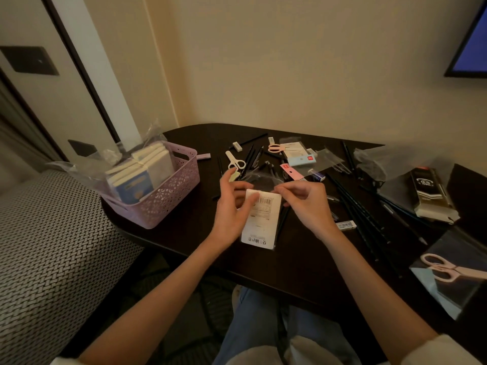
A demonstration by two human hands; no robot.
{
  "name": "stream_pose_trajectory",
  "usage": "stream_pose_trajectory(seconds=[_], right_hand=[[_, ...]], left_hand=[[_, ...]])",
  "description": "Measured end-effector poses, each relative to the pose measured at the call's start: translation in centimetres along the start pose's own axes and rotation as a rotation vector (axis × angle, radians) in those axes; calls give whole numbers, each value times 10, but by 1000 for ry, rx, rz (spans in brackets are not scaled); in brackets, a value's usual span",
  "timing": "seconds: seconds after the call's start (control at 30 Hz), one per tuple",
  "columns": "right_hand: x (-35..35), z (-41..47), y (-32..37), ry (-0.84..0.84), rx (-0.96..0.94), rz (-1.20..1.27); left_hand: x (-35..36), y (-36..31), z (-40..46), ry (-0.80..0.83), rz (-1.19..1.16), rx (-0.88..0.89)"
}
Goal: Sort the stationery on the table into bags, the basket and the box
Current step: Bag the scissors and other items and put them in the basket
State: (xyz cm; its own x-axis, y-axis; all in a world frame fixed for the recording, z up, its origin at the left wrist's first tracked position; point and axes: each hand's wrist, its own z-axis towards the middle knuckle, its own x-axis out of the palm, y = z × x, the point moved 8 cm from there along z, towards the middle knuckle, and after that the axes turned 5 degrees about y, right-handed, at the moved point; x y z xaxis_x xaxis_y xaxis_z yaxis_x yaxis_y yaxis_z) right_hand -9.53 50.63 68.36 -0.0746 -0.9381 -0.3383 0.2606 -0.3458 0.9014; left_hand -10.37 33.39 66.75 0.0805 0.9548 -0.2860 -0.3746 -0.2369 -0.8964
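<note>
Dim, warm light — soft focus, edges bowed, perhaps slight blur.

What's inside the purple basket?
The purple lattice plastic basket holds a row of pale notepads standing on edge, with a blue-covered pad in front and clear plastic wrapping beside them. Its bottom is hidden beneath them.

Basket (168, 198) left on table (303, 270); pencils (361, 217) right.

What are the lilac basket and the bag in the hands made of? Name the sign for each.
Lilac basket: looks like moulded plastic, matt, with pierced lattice walls. Bag: seems thin clear plastic film, glossy, carrying a white barcode label; pens show through its edge.
</note>
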Motion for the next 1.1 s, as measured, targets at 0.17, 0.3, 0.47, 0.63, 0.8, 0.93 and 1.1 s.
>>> stream_pose_trajectory(seconds=[0.17,0.3,0.47,0.63,0.8,0.93,1.1], right_hand=[[4,-6,8,62,-87,30],[4,-8,10,127,-161,-8],[2,-11,11,172,-226,-41],[1,-14,5,205,-207,-48],[1,-17,3,197,-207,-64],[2,-20,4,163,-268,-161],[2,-24,10,118,-368,-298]], left_hand=[[-15,-11,17,156,-48,-8],[-17,-11,18,246,-45,-1],[-17,-10,18,291,-52,23],[-14,-8,15,311,-62,27],[-11,-4,13,323,-85,-8],[-8,2,8,359,-197,-92],[-2,4,4,330,-83,-164]])
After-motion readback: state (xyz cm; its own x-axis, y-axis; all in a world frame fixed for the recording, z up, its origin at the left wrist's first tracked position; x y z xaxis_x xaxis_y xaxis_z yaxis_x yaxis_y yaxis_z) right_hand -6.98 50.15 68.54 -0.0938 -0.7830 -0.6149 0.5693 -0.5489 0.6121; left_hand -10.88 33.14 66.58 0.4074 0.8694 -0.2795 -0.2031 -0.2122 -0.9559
